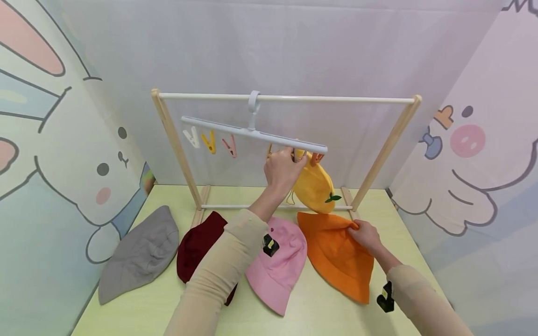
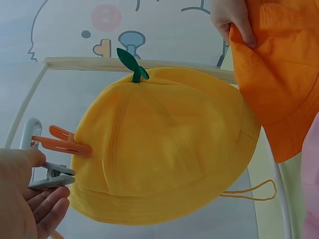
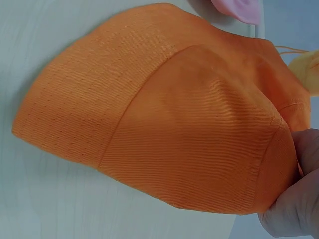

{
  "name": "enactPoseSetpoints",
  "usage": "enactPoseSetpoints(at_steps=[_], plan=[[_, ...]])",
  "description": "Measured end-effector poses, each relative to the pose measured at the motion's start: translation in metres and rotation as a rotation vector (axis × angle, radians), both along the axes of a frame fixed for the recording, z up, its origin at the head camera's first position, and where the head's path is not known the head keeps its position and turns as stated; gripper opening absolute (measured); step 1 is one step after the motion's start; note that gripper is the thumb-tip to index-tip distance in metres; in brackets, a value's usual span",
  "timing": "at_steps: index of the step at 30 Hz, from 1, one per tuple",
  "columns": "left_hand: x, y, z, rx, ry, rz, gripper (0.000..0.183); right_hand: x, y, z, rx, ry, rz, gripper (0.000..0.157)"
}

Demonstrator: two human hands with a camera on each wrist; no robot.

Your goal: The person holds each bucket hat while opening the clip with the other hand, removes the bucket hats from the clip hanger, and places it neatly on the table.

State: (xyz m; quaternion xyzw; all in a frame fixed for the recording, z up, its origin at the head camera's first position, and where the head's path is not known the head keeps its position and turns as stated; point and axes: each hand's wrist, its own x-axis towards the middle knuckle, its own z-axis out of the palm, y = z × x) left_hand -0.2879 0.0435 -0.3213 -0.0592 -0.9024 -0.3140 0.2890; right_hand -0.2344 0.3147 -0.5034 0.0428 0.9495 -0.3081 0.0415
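Note:
My left hand (image 1: 282,169) is raised under the pale blue hanger (image 1: 252,133), pinching a grey clothespin (image 2: 52,177) between thumb and fingers. The clothespin's tips are right at the edge of the yellow hat (image 2: 164,144), which has a green sprout (image 2: 132,64) and a thin cord. An orange clothespin (image 2: 62,142) grips that hat, which hangs at the hanger's right end. At the right, my right hand (image 1: 364,234) pinches the crown of an orange bucket hat (image 1: 336,252); its brim spreads down toward the table.
The hanger hooks over the white bar (image 1: 336,99) of a wooden-legged rack. White (image 1: 191,137), yellow (image 1: 208,142) and pink (image 1: 230,146) clothespins dangle from its left half. On the table lie grey (image 1: 143,252), dark red (image 1: 197,247) and pink (image 1: 279,266) hats, the dark red one partly behind my left sleeve.

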Motion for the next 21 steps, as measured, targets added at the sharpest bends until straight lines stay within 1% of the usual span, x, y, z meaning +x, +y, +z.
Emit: enactPoseSetpoints(at_steps=[5, 13, 21], plan=[[0.0, -0.001, 0.002, -0.001, 0.01, -0.005, 0.031, 0.001, 0.0, 0.0, 0.003, -0.005, 0.004, 0.017], [0.0, -0.002, 0.002, 0.001, 0.003, -0.007, 0.031, 0.007, 0.008, 0.004, 0.061, 0.017, -0.002, 0.029], [0.0, -0.003, 0.002, -0.009, -0.007, -0.009, 0.032, 0.009, 0.015, 0.004, 0.101, 0.028, -0.02, 0.029]])
